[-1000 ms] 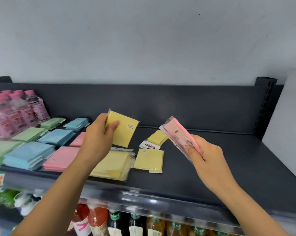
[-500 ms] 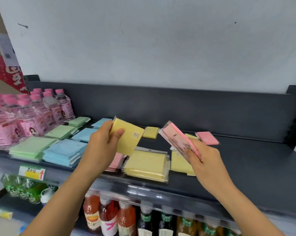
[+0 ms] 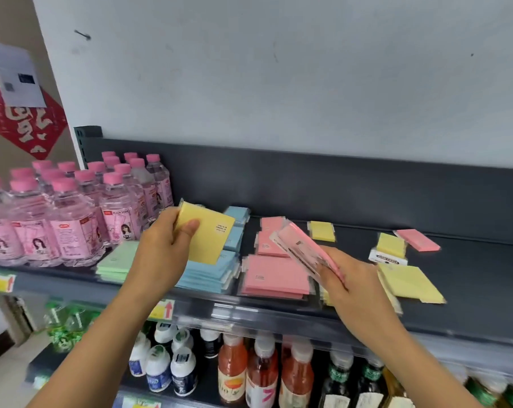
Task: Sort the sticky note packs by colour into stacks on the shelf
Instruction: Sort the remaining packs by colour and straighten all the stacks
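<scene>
left grip [image 3: 163, 248]: clenched on a yellow pack [image 3: 211, 240], thumb on its face, fingers behind; pack held tilted in the air.
right grip [image 3: 349, 278]: grasping a bundle of pink packs [image 3: 302, 248], fanned out a bit, pointing up and left.
shelf [image 3: 470, 290] layout: left to right along the front, green stack [image 3: 116, 262], blue stack [image 3: 211, 275], pink stack [image 3: 275, 276], yellow pile [image 3: 408, 279]; part of the yellow pile is hidden behind the right grip.
pink packs vs home: just above the right edge of the pink stack, near.
yellow pack vs home: over the blue stack, well apart from the yellow pile; pink stack and right grip sit between.
step (my read): land each held lot on its own colour.
how to do it well: pink first, it's closest. lower flat, square the edges, then let go. that frees the lane. carry yellow across above the pink stack, lay it flat, don't drop; the clear sleeves look slippery.
strays: small yellow pad [image 3: 323, 231] and pink pad [image 3: 417, 240] further back, not yet stacked.
</scene>
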{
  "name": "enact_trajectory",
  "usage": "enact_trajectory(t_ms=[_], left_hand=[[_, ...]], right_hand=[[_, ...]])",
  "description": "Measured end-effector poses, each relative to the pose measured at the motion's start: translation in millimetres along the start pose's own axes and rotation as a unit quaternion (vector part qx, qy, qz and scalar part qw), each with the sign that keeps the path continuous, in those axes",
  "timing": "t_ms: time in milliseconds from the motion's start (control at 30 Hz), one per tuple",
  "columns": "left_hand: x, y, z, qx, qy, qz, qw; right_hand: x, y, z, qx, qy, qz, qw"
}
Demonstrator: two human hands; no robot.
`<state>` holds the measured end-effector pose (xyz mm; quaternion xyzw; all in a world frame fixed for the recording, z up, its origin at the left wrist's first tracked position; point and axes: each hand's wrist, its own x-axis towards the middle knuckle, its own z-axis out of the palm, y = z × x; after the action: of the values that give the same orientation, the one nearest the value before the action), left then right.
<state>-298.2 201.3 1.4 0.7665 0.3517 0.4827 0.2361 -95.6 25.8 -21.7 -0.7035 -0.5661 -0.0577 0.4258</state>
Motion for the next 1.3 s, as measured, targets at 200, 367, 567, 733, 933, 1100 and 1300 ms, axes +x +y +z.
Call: enact_trajectory(t_ms=[200,367,567,733,933,1100,1300], left_hand=[[4.4,-21.6,-12.2,0.002,-0.013,0.014,1.000],[7.4,-30.4,-13.2,-0.010,-0.013,0.014,1.000],[9.9,-33.8,-11.7,-0.023,-0.009,-0.007,1.000],[11.7,-39.1,-13.9,-0.019,-0.009,-0.009,1.000],[12.3,-43.6,-6.9,-0.016,-0.035,-0.022,0.999],[15.7,-32.2,6.7,-0.045,-0.035,-0.013,0.998],[14.4,-5.2,31.9,-0.142,-0.126,-0.035,0.981]], right_hand=[[2.6,-16.8,19.3,-0.017,-0.008,0.009,1.000],[14.6,-20.0,18.1,-0.038,-0.010,-0.023,0.999],[39.9,0.9,20.4,-0.259,-0.167,-0.169,0.936],[51.0,18.7,30.1,-0.260,-0.203,-0.168,0.929],[49.6,29.8,33.4,-0.186,-0.296,-0.107,0.931],[45.7,25.2,34.0,-0.160,-0.323,-0.072,0.930],[40.8,19.4,27.4,-0.093,-0.235,-0.043,0.967]])
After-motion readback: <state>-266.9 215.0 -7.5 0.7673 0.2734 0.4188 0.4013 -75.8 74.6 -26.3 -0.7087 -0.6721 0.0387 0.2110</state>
